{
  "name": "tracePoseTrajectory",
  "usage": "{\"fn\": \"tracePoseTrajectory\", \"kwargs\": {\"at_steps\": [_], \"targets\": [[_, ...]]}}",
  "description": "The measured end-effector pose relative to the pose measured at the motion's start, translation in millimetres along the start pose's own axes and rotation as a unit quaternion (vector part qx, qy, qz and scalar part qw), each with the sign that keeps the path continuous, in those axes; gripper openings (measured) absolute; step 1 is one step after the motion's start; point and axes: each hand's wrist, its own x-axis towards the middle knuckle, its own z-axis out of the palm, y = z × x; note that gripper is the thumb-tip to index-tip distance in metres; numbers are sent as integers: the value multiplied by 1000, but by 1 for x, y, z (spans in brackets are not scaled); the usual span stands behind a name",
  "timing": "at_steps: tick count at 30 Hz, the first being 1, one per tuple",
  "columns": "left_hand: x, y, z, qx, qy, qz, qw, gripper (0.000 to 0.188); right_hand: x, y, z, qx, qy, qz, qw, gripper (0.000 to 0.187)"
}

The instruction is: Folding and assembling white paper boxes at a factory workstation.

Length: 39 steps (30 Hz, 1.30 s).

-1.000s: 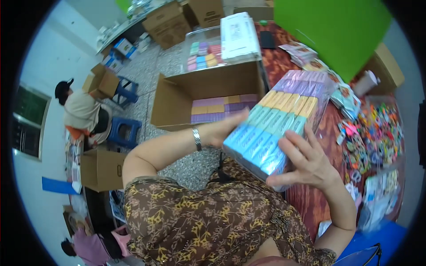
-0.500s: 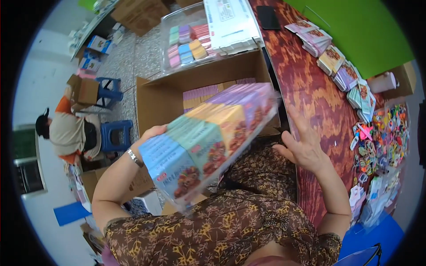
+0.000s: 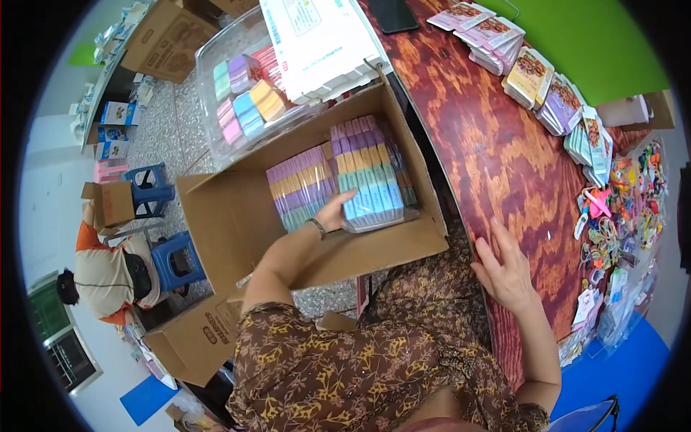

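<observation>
My left hand (image 3: pixel 332 213) reaches down into an open cardboard box (image 3: pixel 227 230) and grips the near left corner of a clear-wrapped pack of small packets (image 3: pixel 371 178). Bands of purple, orange, green and blue run across this pack, and its thumb-side edge is under my thumb. To its left in the box stands a row of similar wrapped packs (image 3: pixel 301 180). My right hand (image 3: pixel 506 268) lies at the near edge of the patterned red-brown table (image 3: pixel 497 169), fingers spread and holding nothing.
Fanned stacks of packets (image 3: pixel 529 78), a dark phone (image 3: pixel 392 14) and a heap of colourful small items (image 3: pixel 612 216) lie on the table. Beyond the box sits a clear tub of packets (image 3: pixel 209 86). At left, a person (image 3: pixel 115 270) works near blue stools (image 3: pixel 180 259).
My left hand has carried the wrapped pack from in front of me down into the box. My right hand has lowered to the table edge. The view has shifted.
</observation>
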Motion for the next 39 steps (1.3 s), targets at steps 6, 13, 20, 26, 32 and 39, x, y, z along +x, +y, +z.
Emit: {"fn": "tracePoseTrajectory", "kwargs": {"at_steps": [6,13,20,26,32,39], "targets": [[67,-30,-3,-4,20,117,993,81,-3,6,7,14,-49,32,998,69],[102,-36,-15,64,57,170,982,97,5,3,11,40,-102,67,992,64],[90,-13,35,568,241,263,742,118,4,-1,15,33,-109,83,990,56],[95,-8,75,652,271,204,678,123,-8,4,13,38,-129,123,983,62],[137,-28,35,677,277,226,643,115,-1,3,19,34,-147,123,981,65],[170,-29,28,728,247,222,599,107,-8,4,12,24,-168,148,974,67]]}}
